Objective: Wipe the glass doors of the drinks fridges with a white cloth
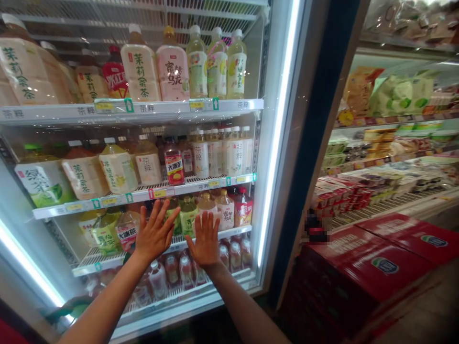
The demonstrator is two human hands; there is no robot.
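My left hand and my right hand are both raised with fingers stretched out, palms toward a lit drinks fridge. They hover side by side in front of the third shelf, holding nothing. Just behind the fingertips stand green tea bottles and a pale bottle with a pink label. A red-labelled bottle stands left of my left hand. Small clear bottles fill the bottom shelf below my wrists. I cannot tell whether the hands touch a glass door.
Upper fridge shelves carry large tea bottles and a red can-like bottle. A dark door frame divides the fridge from an open chiller of packaged food on the right. Red cartons are stacked on the floor.
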